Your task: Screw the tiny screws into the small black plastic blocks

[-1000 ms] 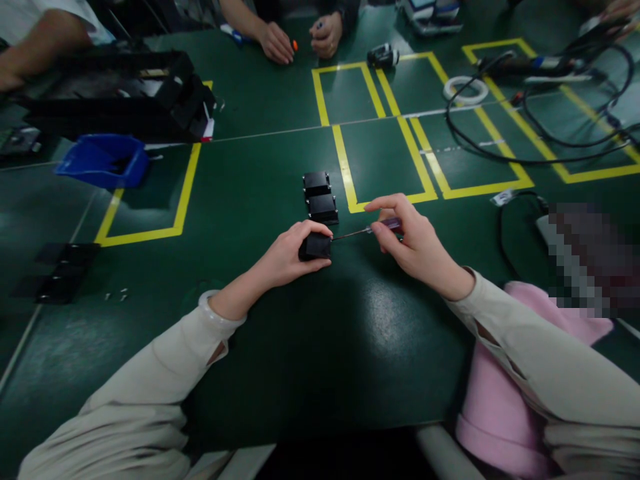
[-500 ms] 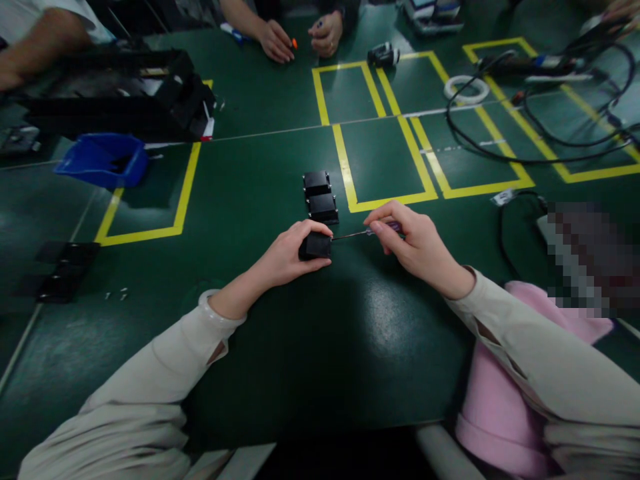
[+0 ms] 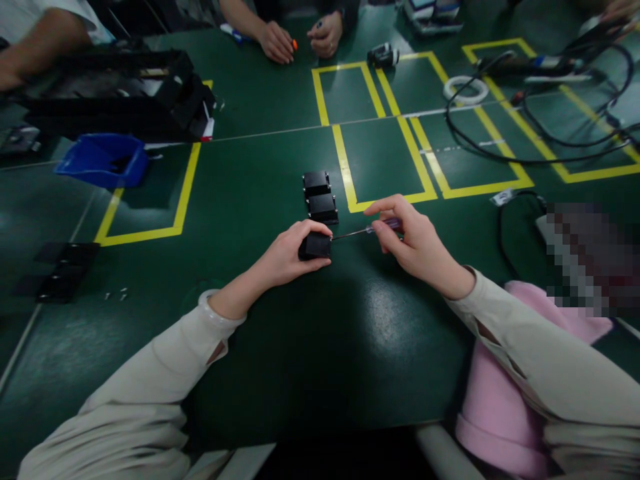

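My left hand (image 3: 290, 252) is closed around a small black box (image 3: 316, 246) resting on the green table (image 3: 280, 347). My right hand (image 3: 413, 241) pinches a thin screwdriver (image 3: 367, 230) with a purple handle. Its metal shaft runs left and its tip meets the right side of the box. Two more black boxes (image 3: 320, 195) sit in a row just beyond the held one.
Yellow tape rectangles (image 3: 383, 157) mark the table. A blue bin (image 3: 103, 160) and black fixture (image 3: 120, 97) stand at the far left, black parts (image 3: 63, 270) at the left edge. Black cables (image 3: 525, 120) and a white tape roll (image 3: 466, 89) lie far right. Other people's hands (image 3: 300, 37) work opposite.
My right hand's fingers shifted slightly on the screwdriver handle, dipping and coming back up. The left hand and the box have stayed put.
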Available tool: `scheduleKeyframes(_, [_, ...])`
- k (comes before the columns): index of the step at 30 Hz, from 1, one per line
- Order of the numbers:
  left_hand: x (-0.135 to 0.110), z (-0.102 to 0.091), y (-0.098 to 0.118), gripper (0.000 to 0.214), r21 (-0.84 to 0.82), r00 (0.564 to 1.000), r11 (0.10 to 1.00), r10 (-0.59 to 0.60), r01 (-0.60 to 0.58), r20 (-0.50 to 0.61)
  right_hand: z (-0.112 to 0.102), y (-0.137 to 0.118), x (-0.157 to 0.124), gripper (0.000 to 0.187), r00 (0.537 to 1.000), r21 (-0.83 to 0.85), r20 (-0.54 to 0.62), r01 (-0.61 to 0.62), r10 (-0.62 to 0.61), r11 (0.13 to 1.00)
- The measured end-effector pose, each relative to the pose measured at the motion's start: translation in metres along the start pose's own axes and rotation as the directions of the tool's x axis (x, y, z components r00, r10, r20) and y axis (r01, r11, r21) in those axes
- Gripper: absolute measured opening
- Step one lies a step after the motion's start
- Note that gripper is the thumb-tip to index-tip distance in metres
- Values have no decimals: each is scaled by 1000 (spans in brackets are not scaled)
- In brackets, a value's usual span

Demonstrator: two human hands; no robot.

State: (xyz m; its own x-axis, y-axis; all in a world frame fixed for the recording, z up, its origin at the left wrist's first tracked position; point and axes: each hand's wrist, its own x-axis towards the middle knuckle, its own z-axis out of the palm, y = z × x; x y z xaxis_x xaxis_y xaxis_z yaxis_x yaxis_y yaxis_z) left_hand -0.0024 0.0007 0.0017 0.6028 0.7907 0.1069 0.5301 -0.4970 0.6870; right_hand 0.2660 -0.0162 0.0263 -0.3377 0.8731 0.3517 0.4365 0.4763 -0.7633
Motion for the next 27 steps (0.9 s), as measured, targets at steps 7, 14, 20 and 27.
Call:
scheduleKeyframes(7, [0, 0, 0, 42, 1, 1000, 1000, -9, 9, 6, 0, 0, 0, 13, 1000, 17, 19, -17, 17, 1000])
scheduleKeyframes(14, [0, 0, 1, 40, 9, 1000, 1000, 1, -1, -4, 0, 1, 0, 12, 1000, -1, 0, 1, -1, 1000])
scheduleKeyframes(20, [1, 0, 0, 41, 3, 1000, 1000, 12, -12, -2, 0, 1, 0, 9, 1000, 21, 13, -8, 7, 1000])
scheduleKeyframes(27, [0, 0, 1, 41, 13, 1000, 1000, -7, 7, 5, 0, 0, 0, 10, 999, 27, 24, -24, 24, 999])
